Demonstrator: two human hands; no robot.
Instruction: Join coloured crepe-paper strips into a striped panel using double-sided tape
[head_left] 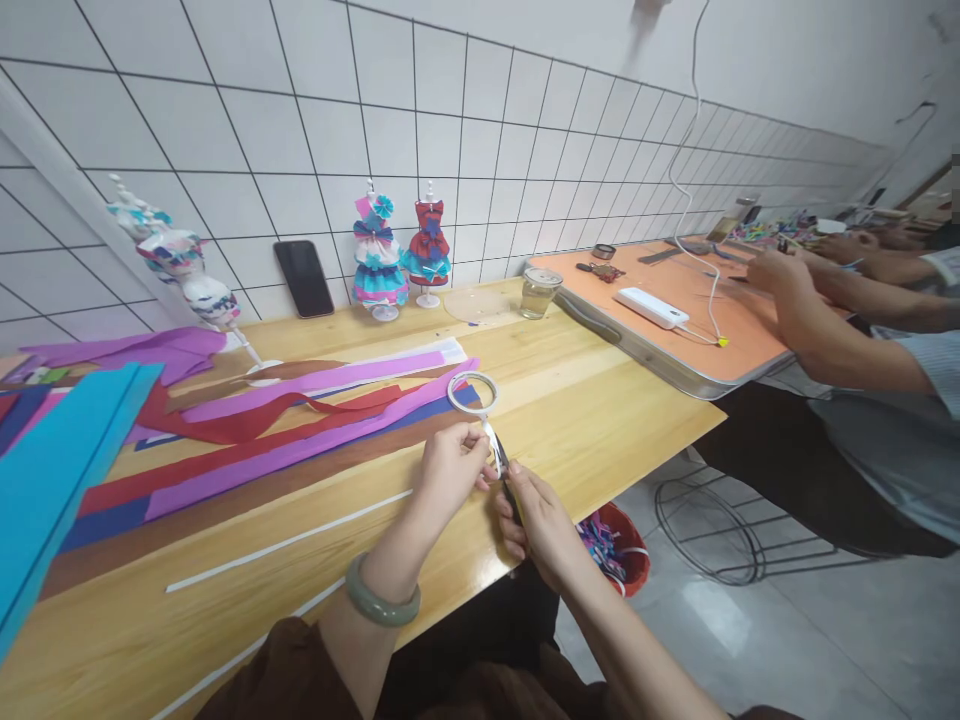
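My left hand pinches white double-sided-looking tape close to its narrow roll, which stands just beyond my fingers. In my right hand are dark-handled scissors, their blades pointing away from me beside the tape. My hands are close together over the table's front part. A long white strip lies on the wood left of my left wrist, and another white strip runs partly under that forearm. Purple, red, blue and brown fabric-like strips lie beyond it.
A turquoise sheet juts in from the left. Small dressed mannequins, a phone and a glass jar stand along the wall. A power bank rests on the orange table, where people work. Below is a scrap-filled red basket.
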